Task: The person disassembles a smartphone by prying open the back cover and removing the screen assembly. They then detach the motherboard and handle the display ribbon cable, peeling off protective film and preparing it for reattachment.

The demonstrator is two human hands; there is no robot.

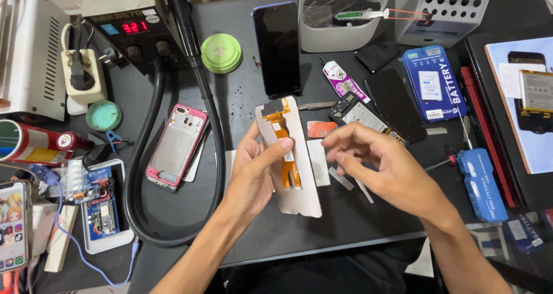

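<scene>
**Holding a phone screen panel over the repair bench**

Working above the dark bench (345, 225), the person seems mid-way through fitting or checking a display. The left hand (253, 173) grips the screen panel (296, 173) upright, thumb pressed across its back beside the orange flex cable (288, 156). The right hand (374, 161) hovers just beside it, fingers loosely curled, possibly pinching something small. Next likely calls for a fine fingertip touch.

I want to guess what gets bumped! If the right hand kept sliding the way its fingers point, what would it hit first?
The right hand points left, toward the phone screen panel with the orange ribbon cable that the left hand holds up. It would likely meet that panel's edge first, though how far apart they are in depth is hard to tell.
</scene>
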